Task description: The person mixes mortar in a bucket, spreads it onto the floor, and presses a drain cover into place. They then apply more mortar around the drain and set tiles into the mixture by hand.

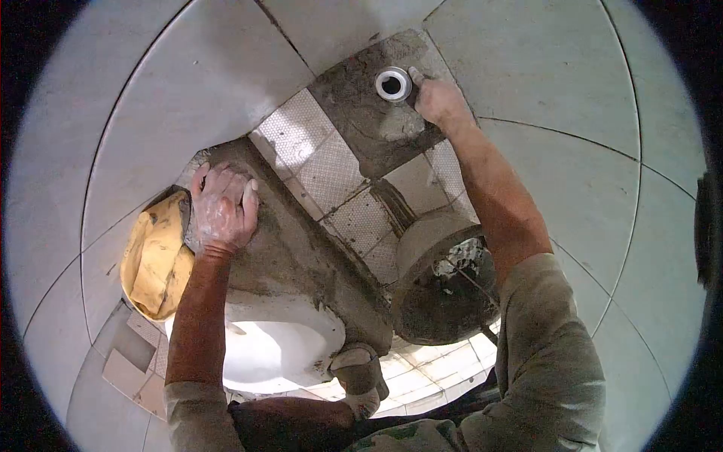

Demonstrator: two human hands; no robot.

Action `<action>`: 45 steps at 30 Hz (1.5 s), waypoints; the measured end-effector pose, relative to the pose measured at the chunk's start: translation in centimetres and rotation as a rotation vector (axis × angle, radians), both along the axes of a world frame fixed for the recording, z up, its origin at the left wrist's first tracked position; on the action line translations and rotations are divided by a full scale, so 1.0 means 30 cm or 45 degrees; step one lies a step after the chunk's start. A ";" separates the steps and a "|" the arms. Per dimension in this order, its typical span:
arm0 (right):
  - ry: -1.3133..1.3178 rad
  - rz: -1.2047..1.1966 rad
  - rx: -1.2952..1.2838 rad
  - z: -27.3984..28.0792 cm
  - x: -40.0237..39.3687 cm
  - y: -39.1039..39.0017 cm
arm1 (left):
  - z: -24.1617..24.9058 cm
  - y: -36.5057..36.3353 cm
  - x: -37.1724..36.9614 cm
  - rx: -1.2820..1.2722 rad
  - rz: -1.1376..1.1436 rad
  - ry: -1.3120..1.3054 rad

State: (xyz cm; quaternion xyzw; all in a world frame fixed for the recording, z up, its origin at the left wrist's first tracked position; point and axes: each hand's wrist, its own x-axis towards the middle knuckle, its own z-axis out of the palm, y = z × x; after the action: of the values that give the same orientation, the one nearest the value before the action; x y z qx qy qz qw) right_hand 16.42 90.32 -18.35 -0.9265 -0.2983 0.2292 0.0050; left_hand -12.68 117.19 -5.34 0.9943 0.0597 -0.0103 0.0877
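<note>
My left hand [224, 207], coated in pale wet dust, lies on the cement-covered ledge [263, 260] with its fingers spread. To its left, touching or close beside the wrist, is a yellow container [157, 255] with dirty, crumpled sides. At the far end my right hand [443, 104] rests on the wet grey mortar [376, 139], close beside a round white pipe opening [392, 84]. One finger of that hand points out toward the pipe rim. Its other fingers are curled, and what lies under them is hidden.
A dark bucket [444, 282] with grey mix stands beneath my right arm. A white ceramic basin [282, 350] lies near my left forearm. Textured floor tiles [329, 169] run between the ledge and the mortar patch. Large grey wall tiles [557, 71] enclose the space. My shoe [359, 373] is below.
</note>
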 end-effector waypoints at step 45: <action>0.004 0.328 0.206 -0.006 -0.197 0.074 | -0.001 0.001 -0.002 -0.025 0.010 -0.006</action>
State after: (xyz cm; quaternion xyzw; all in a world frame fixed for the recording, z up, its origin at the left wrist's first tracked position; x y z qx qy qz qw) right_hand 10.51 92.53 -18.54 -0.8768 -0.4321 0.2047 0.0509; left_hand -12.75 117.22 -5.36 0.9932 0.0632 -0.0083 0.0977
